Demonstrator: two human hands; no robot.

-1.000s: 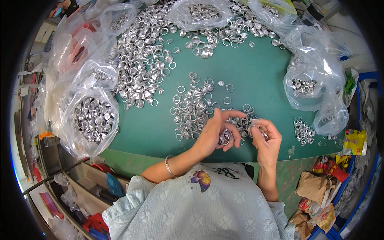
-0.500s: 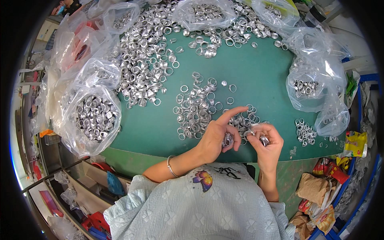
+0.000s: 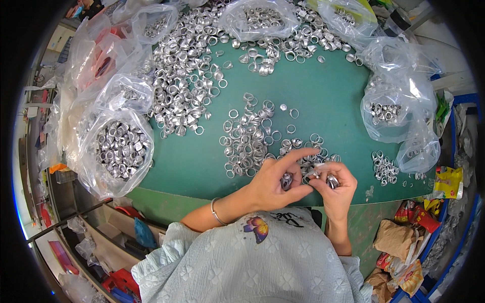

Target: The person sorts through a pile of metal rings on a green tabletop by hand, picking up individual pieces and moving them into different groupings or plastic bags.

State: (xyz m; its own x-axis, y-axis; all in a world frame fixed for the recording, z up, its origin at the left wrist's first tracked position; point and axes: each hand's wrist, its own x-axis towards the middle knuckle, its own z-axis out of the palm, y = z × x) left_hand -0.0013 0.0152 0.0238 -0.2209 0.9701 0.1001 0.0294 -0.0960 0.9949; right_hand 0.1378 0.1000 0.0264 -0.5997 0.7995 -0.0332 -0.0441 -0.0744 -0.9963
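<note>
Silver-coloured metal rings [image 3: 286, 181] sit in the curled fingers of my left hand [image 3: 267, 186], whose index finger and thumb reach toward the right. My right hand [image 3: 339, 194] is closed around more rings [image 3: 332, 182]. At its fingertips it pinches another ring [image 3: 312, 174], close to my left thumb; whether the left fingertips touch it I cannot tell. Just beyond my hands lies a loose pile of rings [image 3: 247, 139] on the green tabletop [image 3: 328, 96]. Part of a smaller group of rings [image 3: 317, 140] is hidden behind my left index finger.
A large heap of rings [image 3: 177, 91] spreads along the far left. Clear plastic bags of rings stand at the left [image 3: 121, 187], far side [image 3: 258, 33] and right [image 3: 386, 131]. A small ring pile [image 3: 385, 169] lies near the right edge. Packets and paper bags [image 3: 399, 237] sit low at right.
My left index finger has bent down and the left thumb has reached across to the right hand's fingertips. The right hand has stayed nearly in place, still holding its rings.
</note>
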